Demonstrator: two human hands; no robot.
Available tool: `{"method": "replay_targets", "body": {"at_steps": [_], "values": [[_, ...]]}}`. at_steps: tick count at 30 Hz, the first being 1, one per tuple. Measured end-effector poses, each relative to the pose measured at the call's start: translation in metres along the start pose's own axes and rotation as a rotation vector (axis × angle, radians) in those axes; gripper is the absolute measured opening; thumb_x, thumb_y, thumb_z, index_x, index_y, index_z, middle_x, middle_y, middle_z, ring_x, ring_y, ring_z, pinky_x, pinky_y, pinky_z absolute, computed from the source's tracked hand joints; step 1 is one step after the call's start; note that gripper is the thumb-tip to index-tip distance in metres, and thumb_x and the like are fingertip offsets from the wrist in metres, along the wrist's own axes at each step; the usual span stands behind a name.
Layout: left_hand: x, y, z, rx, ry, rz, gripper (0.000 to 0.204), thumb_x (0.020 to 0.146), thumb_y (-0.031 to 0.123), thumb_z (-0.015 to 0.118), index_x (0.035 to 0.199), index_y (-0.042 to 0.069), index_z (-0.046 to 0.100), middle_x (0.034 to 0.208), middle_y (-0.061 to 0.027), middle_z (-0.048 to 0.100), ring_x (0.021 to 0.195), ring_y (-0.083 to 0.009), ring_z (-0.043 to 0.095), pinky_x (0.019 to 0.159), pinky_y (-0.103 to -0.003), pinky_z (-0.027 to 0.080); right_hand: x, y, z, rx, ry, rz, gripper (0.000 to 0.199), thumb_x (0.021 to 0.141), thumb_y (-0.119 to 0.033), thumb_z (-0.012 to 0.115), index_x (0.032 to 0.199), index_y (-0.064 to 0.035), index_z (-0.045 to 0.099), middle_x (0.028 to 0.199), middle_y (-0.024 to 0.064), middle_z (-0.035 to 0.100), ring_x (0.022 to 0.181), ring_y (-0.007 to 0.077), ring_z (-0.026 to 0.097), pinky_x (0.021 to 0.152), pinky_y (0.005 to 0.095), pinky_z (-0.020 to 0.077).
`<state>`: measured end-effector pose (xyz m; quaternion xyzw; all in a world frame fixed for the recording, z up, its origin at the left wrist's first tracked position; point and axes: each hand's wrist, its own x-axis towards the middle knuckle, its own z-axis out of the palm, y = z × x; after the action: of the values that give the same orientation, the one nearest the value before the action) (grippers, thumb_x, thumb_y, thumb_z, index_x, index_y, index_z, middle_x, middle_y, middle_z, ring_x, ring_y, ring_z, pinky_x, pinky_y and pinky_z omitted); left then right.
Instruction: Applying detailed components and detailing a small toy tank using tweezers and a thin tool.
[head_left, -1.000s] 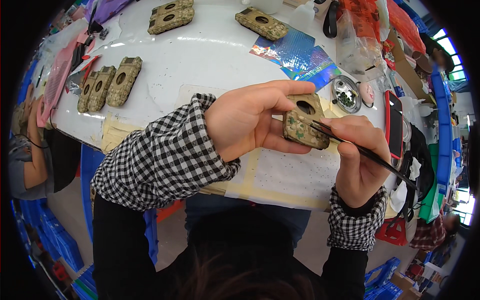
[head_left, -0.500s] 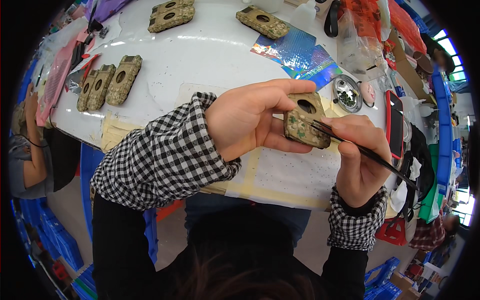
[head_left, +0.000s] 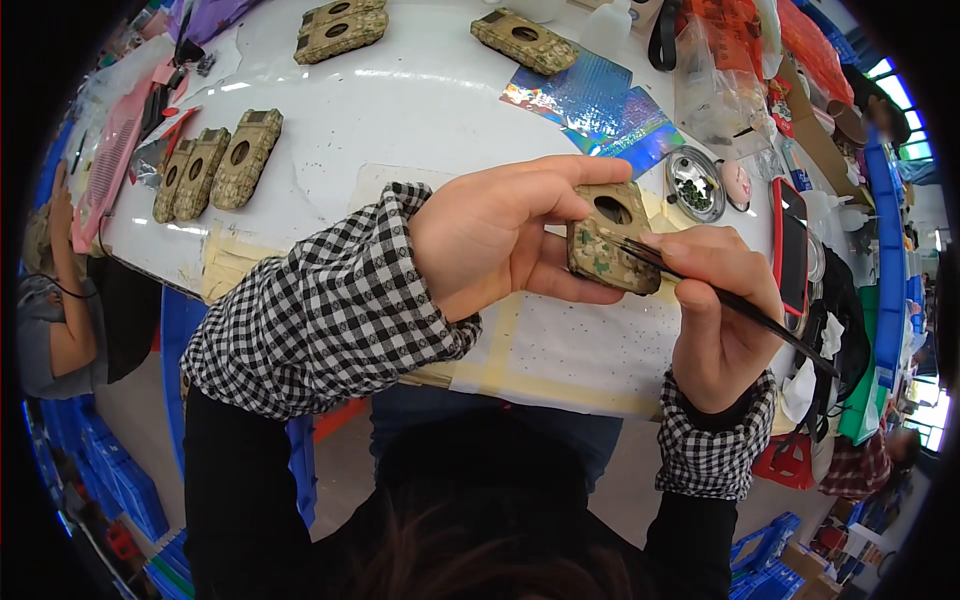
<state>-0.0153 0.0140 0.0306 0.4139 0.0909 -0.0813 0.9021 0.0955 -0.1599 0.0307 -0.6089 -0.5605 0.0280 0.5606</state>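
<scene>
My left hand [head_left: 510,230] is closed round the edges of a camouflage-patterned model tank hull [head_left: 608,258], which has a round hole in its top. The hull is tilted above the table, its holed face turned up. Black tweezers [head_left: 745,307] are pinched in my right hand [head_left: 728,290], their tips at the hull's surface just below the hole. Whether the tips hold a small piece is too fine to make out. A round metal dish [head_left: 716,205] with small dark green bits lies beyond my right hand.
Several similar hulls stand on the white table [head_left: 330,120], including one hull [head_left: 247,160] at the left and another hull [head_left: 524,40] at the back. Shiny holographic sheets [head_left: 590,95] lie beyond my hands. A red-framed phone [head_left: 789,245] is at the right. Another person's arm [head_left: 68,270] shows at far left.
The tweezer tips have shifted slightly left and up on the hull. My left hand keeps the same hold, and the hull has barely moved.
</scene>
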Motion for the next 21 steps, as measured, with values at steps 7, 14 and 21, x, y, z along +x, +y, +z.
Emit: {"method": "replay_targets", "body": {"at_steps": [7, 14, 21], "values": [[0.0007, -0.0002, 0.0002, 0.006, -0.004, 0.0, 0.051, 0.091, 0.015, 0.031, 0.141, 0.004, 0.03, 0.131, -0.0148, 0.048, 0.11, -0.0227, 0.057, 0.092, -0.039, 0.05, 0.0, 0.0011, -0.0008, -0.005, -0.008, -0.012, 0.016, 0.08, -0.005, 0.069, 0.093, 0.0024, 0.063, 0.092, 0.014, 0.068, 0.081, 0.0232, 0.062, 0.075, 0.032, 0.0484], [0.0004, -0.0004, -0.0002, 0.016, 0.006, -0.002, 0.051, 0.092, 0.016, 0.031, 0.141, 0.004, 0.03, 0.131, -0.0147, 0.047, 0.11, -0.0224, 0.057, 0.092, -0.039, 0.05, 0.0005, 0.0023, -0.0002, 0.009, -0.013, -0.015, 0.016, 0.08, -0.005, 0.069, 0.093, 0.0022, 0.063, 0.092, 0.014, 0.067, 0.082, 0.0235, 0.063, 0.075, 0.032, 0.0484], [0.0009, -0.0015, -0.001, 0.017, 0.002, -0.001, 0.051, 0.091, 0.016, 0.032, 0.141, 0.003, 0.03, 0.132, -0.0145, 0.047, 0.11, -0.0224, 0.057, 0.092, -0.04, 0.05, 0.0003, 0.001, -0.0005, 0.004, -0.018, -0.004, 0.016, 0.079, -0.005, 0.069, 0.092, 0.0022, 0.063, 0.092, 0.0141, 0.067, 0.082, 0.024, 0.063, 0.075, 0.0326, 0.0485]]}}
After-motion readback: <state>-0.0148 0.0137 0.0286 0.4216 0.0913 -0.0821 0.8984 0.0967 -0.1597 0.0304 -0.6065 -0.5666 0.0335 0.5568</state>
